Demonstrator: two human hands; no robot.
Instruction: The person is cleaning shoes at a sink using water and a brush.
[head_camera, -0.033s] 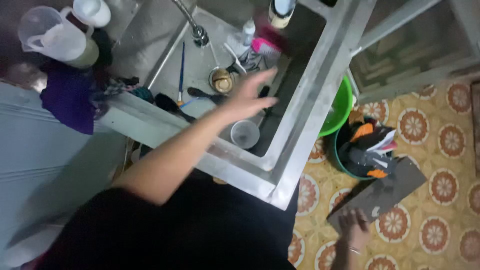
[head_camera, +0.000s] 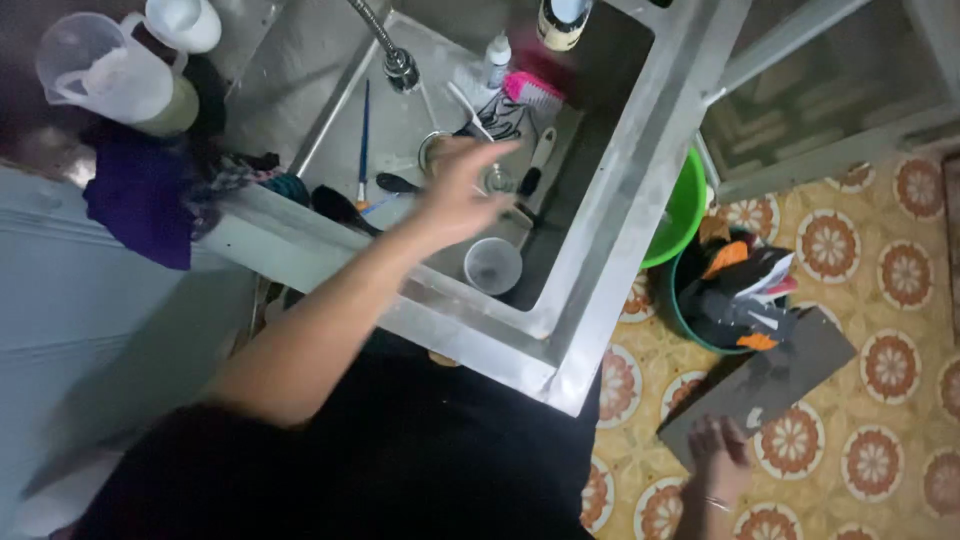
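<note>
A steel sink (head_camera: 610, 190) holds a clear plastic cup (head_camera: 492, 265) and a pink brush (head_camera: 530, 90), and above them the left hand (head_camera: 455, 195) hovers open, fingers spread and holding nothing, nearest a small metal bowl (head_camera: 432, 150); the right hand is out of view.

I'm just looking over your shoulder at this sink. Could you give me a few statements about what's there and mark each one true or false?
1. The left hand reaches out over the stainless steel sink, fingers spread, holding nothing. True.
2. A clear plastic cup lies in the sink. True.
3. The bright green plastic basin sits inside the sink. False: it is beside it, on the floor side.
4. The pink scrubbing brush lies on the tiled floor. False: it is in the sink.
</note>
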